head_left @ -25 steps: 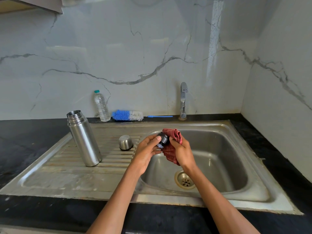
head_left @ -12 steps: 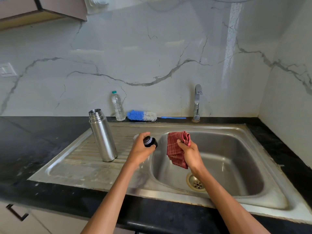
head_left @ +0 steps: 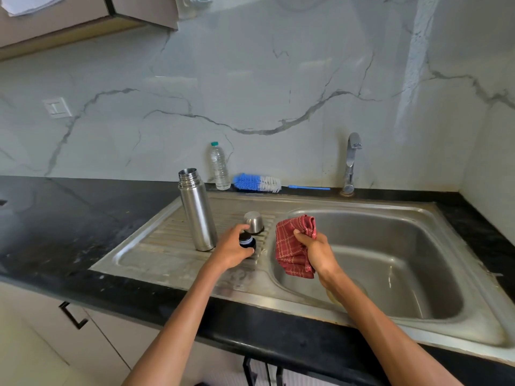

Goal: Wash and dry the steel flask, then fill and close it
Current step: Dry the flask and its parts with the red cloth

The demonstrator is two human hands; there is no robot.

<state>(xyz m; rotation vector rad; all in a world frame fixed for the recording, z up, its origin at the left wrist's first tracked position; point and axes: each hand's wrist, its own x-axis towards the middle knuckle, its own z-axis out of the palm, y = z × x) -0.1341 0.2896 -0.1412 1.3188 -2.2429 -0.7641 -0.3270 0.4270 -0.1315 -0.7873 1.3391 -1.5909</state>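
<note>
One sink drain (head_left: 333,298) mostly hidden behind right forearm, stopper (head_left: 247,242) half-covered by left hand (head_left: 232,249)

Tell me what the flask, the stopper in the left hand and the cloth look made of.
Flask: brushed stainless steel, going by its dull grey sheen with soft reflections.
Stopper in the left hand: probably dark plastic; matte black, no metallic shine.
Cloth: woven fabric, likely cotton; red checked weave, limp folds.
</note>
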